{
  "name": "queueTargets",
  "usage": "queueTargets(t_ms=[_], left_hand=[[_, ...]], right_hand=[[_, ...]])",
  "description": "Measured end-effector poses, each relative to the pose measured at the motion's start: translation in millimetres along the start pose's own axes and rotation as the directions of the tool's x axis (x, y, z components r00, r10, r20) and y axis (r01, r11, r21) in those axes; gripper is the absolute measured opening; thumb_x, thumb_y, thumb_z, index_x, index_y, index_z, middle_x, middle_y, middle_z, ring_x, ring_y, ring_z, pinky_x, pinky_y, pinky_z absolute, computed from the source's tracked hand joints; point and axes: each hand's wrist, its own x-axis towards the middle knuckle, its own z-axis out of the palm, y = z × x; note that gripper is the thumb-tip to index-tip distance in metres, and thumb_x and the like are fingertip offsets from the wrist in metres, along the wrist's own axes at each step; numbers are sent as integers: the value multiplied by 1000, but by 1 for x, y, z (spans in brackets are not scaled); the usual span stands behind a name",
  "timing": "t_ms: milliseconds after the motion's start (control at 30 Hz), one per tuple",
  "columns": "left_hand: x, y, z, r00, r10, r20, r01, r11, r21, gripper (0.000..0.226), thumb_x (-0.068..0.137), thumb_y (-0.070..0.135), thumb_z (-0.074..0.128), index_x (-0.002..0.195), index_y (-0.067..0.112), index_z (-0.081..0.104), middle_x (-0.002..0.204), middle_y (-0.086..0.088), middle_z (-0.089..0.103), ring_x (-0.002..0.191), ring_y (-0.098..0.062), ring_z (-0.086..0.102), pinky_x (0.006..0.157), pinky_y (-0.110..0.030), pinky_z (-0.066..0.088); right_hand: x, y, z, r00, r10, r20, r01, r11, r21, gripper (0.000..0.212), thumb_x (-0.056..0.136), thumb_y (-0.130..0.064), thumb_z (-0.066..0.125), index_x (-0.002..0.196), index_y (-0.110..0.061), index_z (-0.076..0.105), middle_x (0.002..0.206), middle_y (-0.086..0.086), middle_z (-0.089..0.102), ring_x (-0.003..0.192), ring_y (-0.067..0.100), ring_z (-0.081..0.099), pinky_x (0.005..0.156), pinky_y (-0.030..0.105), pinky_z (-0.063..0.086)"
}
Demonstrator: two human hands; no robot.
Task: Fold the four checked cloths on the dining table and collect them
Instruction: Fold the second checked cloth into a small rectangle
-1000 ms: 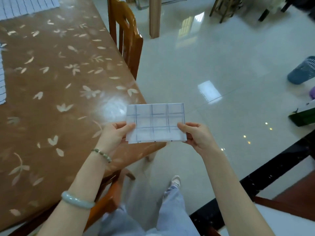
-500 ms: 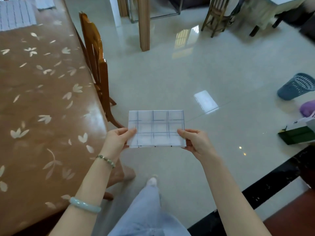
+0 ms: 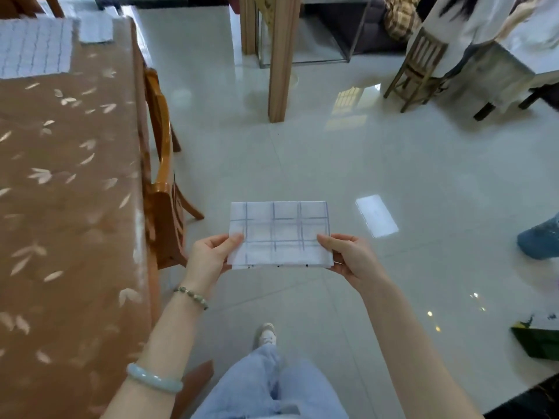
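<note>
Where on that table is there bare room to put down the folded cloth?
The table is bare in its near stretch, from the big cloth at the far end to the near edge, with the chair along its right side. The folded cloth should fit there. The far end is crowded: the big cloth and a small cloth lie there.

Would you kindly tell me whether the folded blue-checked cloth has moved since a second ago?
Yes. The folded blue-checked white cloth, then over the brown leaf-patterned table's edge, is now over the tiled floor, right of the wooden chair.
</note>
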Motion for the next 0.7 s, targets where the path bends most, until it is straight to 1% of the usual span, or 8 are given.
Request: queueTargets(t_ms=[100, 167, 233, 267, 467, 533, 633, 700], left_hand=[[27, 29, 20, 1000, -5, -25, 3, 997, -76, 18, 83, 17, 71, 94, 2, 69, 77, -7, 73, 61, -14, 67, 48, -20, 50], [48, 47, 31, 998, -6, -65, -1, 994, -106, 21, 81, 19, 74, 94, 4, 69, 78, -6, 73, 69, -16, 68, 63, -26, 56], [65, 63, 39, 995, -9, -95, -1, 995, -103, 22, 78, 23, 76, 93, 7, 70, 84, -7, 74, 81, -23, 67, 84, -42, 53], [76, 72, 43, 993, -8, -115, -5, 994, -110, 19, 79, 22, 75, 91, 7, 70, 84, -7, 75, 81, -24, 67, 87, -45, 52], [153, 121, 69, 978, 37, -204, -65, 989, -132, 18, 80, 21, 74, 90, 7, 70, 77, -3, 75, 70, -16, 71, 80, -38, 56], [180, 137, 79, 969, 33, -243, -67, 989, -133, 17, 80, 23, 74, 90, 10, 70, 79, -1, 75, 76, -16, 71, 83, -39, 57], [215, 166, 91, 943, 0, -332, -61, 983, -173, 27, 77, 29, 77, 95, 10, 72, 89, -4, 75, 93, -26, 69, 90, -43, 54], [237, 188, 95, 926, -11, -378, -75, 974, -213, 26, 77, 30, 77, 94, 10, 73, 91, -5, 75, 95, -27, 68, 89, -42, 51]], right_hand=[[34, -41, 5, 1000, -12, 27, 12, 1000, -17, 25, 79, -12, 74, 99, 1, 66, 87, 11, 71, 71, 19, 69, 74, 35, 57], [56, -65, 10, 998, -13, 53, 14, 999, -36, 20, 80, -12, 73, 96, 0, 67, 87, 11, 70, 72, 20, 68, 82, 39, 55], [78, -86, 15, 997, -11, 71, 15, 998, -58, 22, 81, -12, 72, 97, 1, 67, 87, 12, 70, 74, 21, 67, 85, 41, 54], [92, -97, 18, 997, -7, 81, 13, 997, -70, 23, 81, -11, 72, 98, 2, 67, 88, 12, 69, 74, 21, 67, 86, 42, 54], [187, -172, 42, 981, 8, 195, 21, 989, -147, 21, 83, -12, 70, 99, 2, 66, 87, 12, 68, 74, 20, 66, 81, 36, 55], [220, -201, 52, 972, 15, 233, 29, 982, -186, 21, 84, -12, 68, 99, 3, 66, 86, 12, 68, 76, 21, 66, 84, 38, 54], [266, -246, 70, 953, 43, 301, 39, 965, -261, 19, 85, -13, 67, 95, 3, 67, 83, 10, 69, 74, 19, 67, 81, 36, 56], [296, -278, 88, 934, 58, 352, 54, 952, -300, 20, 85, -13, 67, 96, 4, 68, 84, 11, 69, 75, 20, 68, 79, 36, 56]])
